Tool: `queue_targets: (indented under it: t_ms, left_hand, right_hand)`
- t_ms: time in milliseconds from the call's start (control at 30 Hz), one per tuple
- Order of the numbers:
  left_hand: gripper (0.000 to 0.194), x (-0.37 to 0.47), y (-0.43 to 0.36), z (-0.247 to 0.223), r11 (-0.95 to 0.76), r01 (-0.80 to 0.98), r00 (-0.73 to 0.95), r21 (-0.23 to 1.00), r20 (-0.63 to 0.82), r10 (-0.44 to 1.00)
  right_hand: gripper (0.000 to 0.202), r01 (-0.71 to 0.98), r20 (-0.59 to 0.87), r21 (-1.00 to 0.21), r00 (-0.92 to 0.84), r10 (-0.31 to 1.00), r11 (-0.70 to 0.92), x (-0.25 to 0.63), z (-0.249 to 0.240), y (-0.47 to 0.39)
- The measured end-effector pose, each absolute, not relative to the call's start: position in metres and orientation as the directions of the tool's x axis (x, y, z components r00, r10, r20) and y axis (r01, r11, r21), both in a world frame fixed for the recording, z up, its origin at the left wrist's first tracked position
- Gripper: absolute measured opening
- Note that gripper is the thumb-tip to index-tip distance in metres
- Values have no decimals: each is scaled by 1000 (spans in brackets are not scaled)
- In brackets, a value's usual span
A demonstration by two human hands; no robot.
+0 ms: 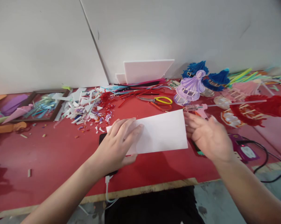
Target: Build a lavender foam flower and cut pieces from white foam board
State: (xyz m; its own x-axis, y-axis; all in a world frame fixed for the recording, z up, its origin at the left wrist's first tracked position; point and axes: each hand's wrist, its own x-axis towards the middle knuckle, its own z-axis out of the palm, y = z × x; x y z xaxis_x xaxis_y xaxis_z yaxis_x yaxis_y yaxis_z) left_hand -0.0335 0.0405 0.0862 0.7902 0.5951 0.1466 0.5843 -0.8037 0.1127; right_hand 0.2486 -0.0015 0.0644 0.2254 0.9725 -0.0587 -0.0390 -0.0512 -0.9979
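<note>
A white rectangular sheet [162,132] lies over the red table [61,161] in front of me. My left hand [119,143] rests on the sheet's left end with its fingers spread, the thumb at the lower edge. At the sheet's right edge is my right hand [208,135], palm turned up and fingers stretched out, slightly blurred; its fingertips are close to the edge, and whether they touch it I cannot tell. Under my left hand and the sheet a dark phone [102,137] is mostly hidden, with a white cable [107,186] coming from it.
Pliers [163,100], a pink glue gun [201,110] and pipe cleaners [140,88] lie behind the sheet. Scraps [84,104] are heaped at the back left. Purple [190,85], blue and red fringed crafts stand at the right, near a purple power strip [244,149] with a black cable.
</note>
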Motion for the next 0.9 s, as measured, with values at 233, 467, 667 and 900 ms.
queue_targets:
  t_ms: [233, 467, 667, 900]
  left_hand:
    - [75, -25, 36, 89, -852, 503, 826, 145, 208, 523]
    - [85, -27, 32, 96, -858, 468, 830, 213, 229, 509]
    - [93, -26, 29, 96, -822, 435, 807, 367, 245, 537]
    - [102, -22, 24, 75, -773, 330, 751, 541, 345, 562]
  right_hand:
    - [47, -350, -408, -887, 291, 865, -301, 229, 62, -3]
    - [40, -450, -471, -834, 278, 837, -319, 225, 62, -4]
    - [31, -397, -455, -852, 241, 857, -340, 227, 62, -5]
    - [29, -306, -464, -862, 163, 871, -403, 215, 47, -7]
